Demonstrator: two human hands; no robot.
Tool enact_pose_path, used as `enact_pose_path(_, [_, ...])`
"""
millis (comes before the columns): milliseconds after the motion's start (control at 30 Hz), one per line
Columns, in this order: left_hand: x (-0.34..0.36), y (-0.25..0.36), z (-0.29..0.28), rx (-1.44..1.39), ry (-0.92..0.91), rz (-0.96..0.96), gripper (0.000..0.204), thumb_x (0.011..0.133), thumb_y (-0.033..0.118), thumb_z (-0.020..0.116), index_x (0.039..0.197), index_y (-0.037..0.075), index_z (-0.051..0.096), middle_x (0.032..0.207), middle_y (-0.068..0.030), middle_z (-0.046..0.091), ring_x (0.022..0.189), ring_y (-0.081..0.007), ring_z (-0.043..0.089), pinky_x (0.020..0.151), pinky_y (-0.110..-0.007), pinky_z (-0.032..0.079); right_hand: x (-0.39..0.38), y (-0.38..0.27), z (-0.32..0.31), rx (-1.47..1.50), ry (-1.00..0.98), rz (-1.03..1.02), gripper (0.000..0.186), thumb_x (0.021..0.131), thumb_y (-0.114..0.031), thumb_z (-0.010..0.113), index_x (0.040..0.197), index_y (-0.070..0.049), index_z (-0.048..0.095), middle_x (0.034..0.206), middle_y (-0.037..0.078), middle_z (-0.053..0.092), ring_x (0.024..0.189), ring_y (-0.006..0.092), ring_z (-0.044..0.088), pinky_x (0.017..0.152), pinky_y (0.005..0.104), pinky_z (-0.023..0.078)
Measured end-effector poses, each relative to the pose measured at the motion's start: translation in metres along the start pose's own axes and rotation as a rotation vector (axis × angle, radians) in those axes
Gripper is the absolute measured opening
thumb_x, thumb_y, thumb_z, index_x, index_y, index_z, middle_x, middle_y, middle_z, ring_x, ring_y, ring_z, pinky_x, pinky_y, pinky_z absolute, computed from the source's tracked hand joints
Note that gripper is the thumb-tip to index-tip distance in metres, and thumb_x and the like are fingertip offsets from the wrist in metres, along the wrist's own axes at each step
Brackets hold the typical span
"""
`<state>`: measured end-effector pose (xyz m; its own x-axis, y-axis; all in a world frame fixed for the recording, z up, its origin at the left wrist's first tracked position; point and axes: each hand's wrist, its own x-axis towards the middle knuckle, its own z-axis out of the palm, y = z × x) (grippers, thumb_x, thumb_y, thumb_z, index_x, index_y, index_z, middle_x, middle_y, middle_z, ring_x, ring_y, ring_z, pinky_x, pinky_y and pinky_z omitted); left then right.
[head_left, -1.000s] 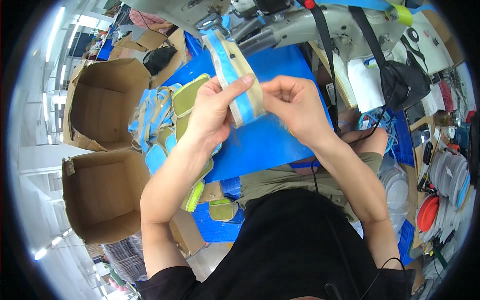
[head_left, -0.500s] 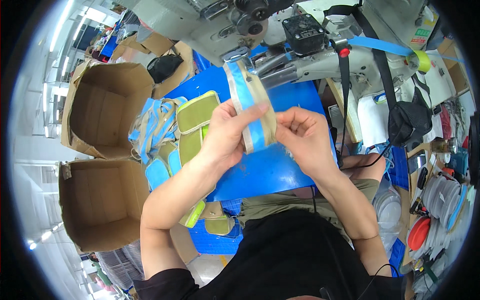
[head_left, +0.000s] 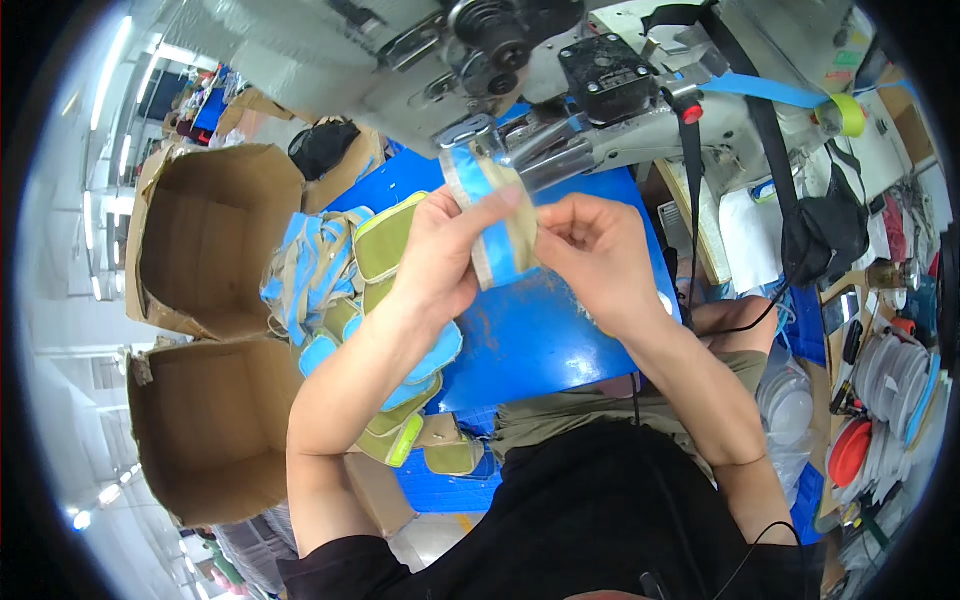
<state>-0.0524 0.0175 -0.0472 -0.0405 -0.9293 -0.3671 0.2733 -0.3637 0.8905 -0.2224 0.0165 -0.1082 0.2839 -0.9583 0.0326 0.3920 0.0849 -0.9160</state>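
A beige fabric band with a bright blue stripe (head_left: 497, 252) runs down from the presser foot area (head_left: 468, 132) of a sewing machine. My left hand (head_left: 442, 250) is closed on the band's left side, its thumb lying across the front. At the right edge, my right hand (head_left: 598, 252) pinches the beige cloth between thumb and bent fingers. Beyond my left forearm lie olive-green fabric pouches (head_left: 383, 245) with lime trim, and a heap of blue and beige straps (head_left: 318, 262). The needle cannot be made out.
Two open cardboard boxes (head_left: 135, 235) stand at the left. The grey sewing machine (head_left: 640, 150) spans the top above the blue table (head_left: 540, 345). Blue tape (head_left: 765, 90) feeds from the right. A black pouch (head_left: 835, 235) hangs there, near stacked discs (head_left: 885, 375).
The view has shifted slightly. Both hands and the band sit a little higher and closer to the presser foot; more of the green and blue pieces by my left forearm show.
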Motion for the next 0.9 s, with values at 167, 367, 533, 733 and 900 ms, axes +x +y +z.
enact_pose_path(167, [0.011, 0.011, -0.005, 0.063, 0.043, 0.019, 0.029, 0.093, 0.016, 0.078, 0.114, 0.001, 0.065, 0.096, -0.006, 0.073, 0.083, -0.014, 0.072, 0.075, -0.03, 0.06, 0.02, 0.001, 0.007, 0.021, 0.03, -0.109, 0.014, 0.087, -0.006, 0.075, 0.096, 0.004, 0.076, 0.084, 0.009, 0.077, 0.076, 0.0099, 0.07, 0.069, 0.0267, 0.056])
enact_pose_path(367, [-0.005, -0.002, 0.003, 0.097, 0.067, 0.136, 0.024, 0.093, 0.01, 0.076, 0.114, 0.0, 0.069, 0.102, -0.0082, 0.075, 0.092, -0.0152, 0.072, 0.084, -0.03, 0.058, 0.024, 0.012, 0.002, -0.077, 0.055, -0.244, 0.021, 0.085, -0.011, 0.077, 0.1, 0.002, 0.077, 0.089, 0.012, 0.078, 0.08, 0.0156, 0.074, 0.075, 0.0297, 0.057])
enact_pose_path(533, [-0.001, -0.004, -0.002, 0.067, 0.06, 0.149, 0.024, 0.091, 0.006, 0.078, 0.113, 0.0, 0.07, 0.103, -0.0091, 0.075, 0.09, -0.0153, 0.073, 0.081, -0.03, 0.059, 0.018, 0.01, 0.0, -0.153, 0.053, -0.197, 0.019, 0.086, -0.009, 0.076, 0.103, 0.0, 0.077, 0.089, 0.009, 0.077, 0.081, 0.0135, 0.072, 0.073, 0.0284, 0.055])
enact_pose_path(733, [0.001, 0.001, -0.003, 0.117, 0.032, 0.132, 0.023, 0.089, 0.006, 0.08, 0.109, 0.001, 0.07, 0.099, -0.0082, 0.075, 0.086, -0.0152, 0.072, 0.078, -0.03, 0.059, 0.016, 0.01, 0.004, -0.175, 0.077, -0.221, 0.016, 0.088, -0.005, 0.073, 0.103, 0.0, 0.077, 0.089, 0.009, 0.077, 0.08, 0.0119, 0.071, 0.073, 0.0279, 0.055])
enact_pose_path(900, [0.012, 0.007, -0.005, 0.162, 0.027, 0.138, 0.024, 0.088, 0.006, 0.081, 0.108, 0.0, 0.069, 0.099, -0.0079, 0.074, 0.086, -0.0152, 0.072, 0.078, -0.03, 0.059, 0.022, 0.012, 0.007, -0.149, 0.123, -0.279, 0.016, 0.089, -0.003, 0.072, 0.103, 0.001, 0.077, 0.09, 0.009, 0.077, 0.081, 0.0122, 0.072, 0.073, 0.0282, 0.055])
